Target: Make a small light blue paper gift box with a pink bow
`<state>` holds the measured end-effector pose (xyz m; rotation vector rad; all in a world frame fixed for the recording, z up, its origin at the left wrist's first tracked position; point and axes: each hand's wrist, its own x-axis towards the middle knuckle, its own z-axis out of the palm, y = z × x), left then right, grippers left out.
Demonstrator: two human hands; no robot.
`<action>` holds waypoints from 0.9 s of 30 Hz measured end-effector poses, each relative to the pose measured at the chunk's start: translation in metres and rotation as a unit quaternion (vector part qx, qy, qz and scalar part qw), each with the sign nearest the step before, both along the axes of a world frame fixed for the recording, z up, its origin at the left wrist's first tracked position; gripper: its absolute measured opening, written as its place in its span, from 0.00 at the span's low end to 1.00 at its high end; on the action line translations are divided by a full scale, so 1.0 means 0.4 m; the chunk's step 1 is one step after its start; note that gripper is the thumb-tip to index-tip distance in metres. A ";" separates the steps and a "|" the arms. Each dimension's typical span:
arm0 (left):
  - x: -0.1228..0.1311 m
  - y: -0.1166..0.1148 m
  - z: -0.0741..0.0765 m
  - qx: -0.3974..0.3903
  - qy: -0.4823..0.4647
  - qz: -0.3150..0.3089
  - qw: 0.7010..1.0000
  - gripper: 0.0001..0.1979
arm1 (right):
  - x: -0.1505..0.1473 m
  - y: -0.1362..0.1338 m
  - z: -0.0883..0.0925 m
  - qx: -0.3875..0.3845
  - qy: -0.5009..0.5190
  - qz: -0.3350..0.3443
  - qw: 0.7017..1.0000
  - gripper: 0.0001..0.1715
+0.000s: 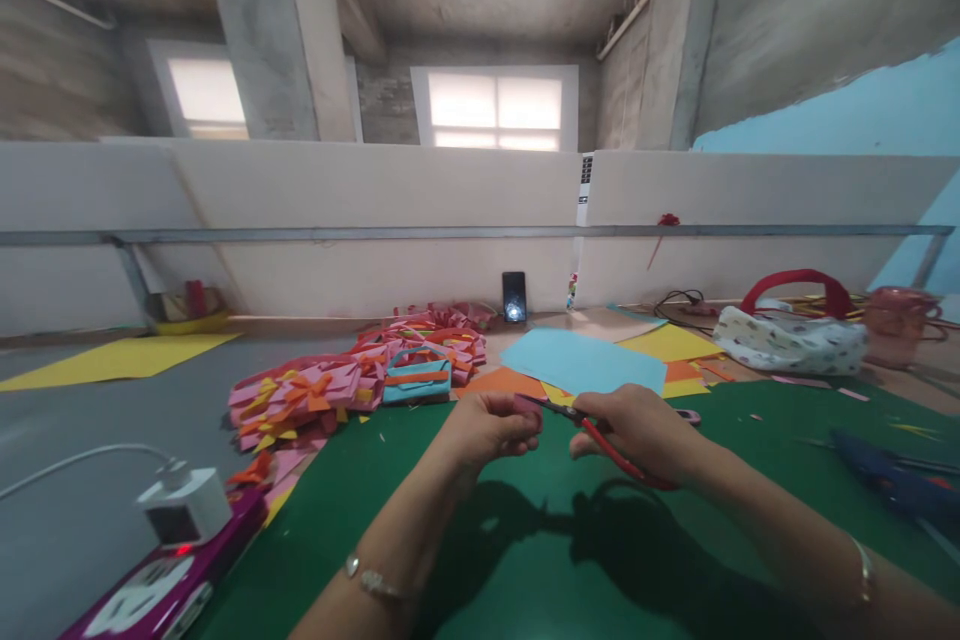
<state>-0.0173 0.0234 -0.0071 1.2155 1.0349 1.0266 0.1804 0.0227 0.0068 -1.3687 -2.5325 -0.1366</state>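
My left hand point(491, 428) is closed in a pinch on a small pink paper piece point(528, 410), held above the green mat point(360, 540). In my right hand point(634, 425) is a pair of scissors point(611, 452) with red handles, its dark blades pointing left and reaching the paper's edge. Whether the blades are parted is too small to tell. Behind my hands lie a light blue sheet point(581, 358) and an orange sheet point(501, 383). A small light blue paper bag point(417, 378) with an orange band sits left of them.
A heap of pink, orange and yellow paper pieces point(307, 400) spreads at left. A purple power strip point(172, 580) with a white charger point(184, 507) lies front left. A phone point(514, 297) leans at the back. A red-handled cloth basket point(791, 340) and a blue glue gun point(892, 475) are at right.
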 end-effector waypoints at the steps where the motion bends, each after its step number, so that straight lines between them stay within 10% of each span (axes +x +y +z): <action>1: 0.001 -0.003 0.002 0.002 0.000 -0.001 1.000 0.05 | -0.002 0.000 -0.002 -0.004 0.000 0.001 1.000 0.22; 27: 0.000 -0.009 0.004 -0.020 0.030 -0.052 0.998 0.01 | -0.014 -0.012 -0.008 0.033 -0.043 0.017 0.998 0.23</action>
